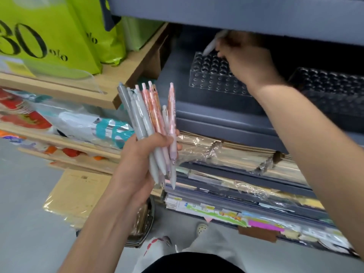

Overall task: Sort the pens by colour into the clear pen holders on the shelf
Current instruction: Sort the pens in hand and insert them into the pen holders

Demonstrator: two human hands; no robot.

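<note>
Gripping grey and pink pens (149,115), left hand (145,160); right hand (248,60) pinches pale pen (210,46)

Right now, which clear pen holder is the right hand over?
The left pen holder: the right hand holds a pale grey pen above its holes. The other holder sits right of the forearm.

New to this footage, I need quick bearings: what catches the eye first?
The left hand, at centre, grips a bunch of grey and pink pens. Upper right, the right hand holds a pale pen over a clear pen holder on the shelf. Lime-green bags fill the top left.
</note>
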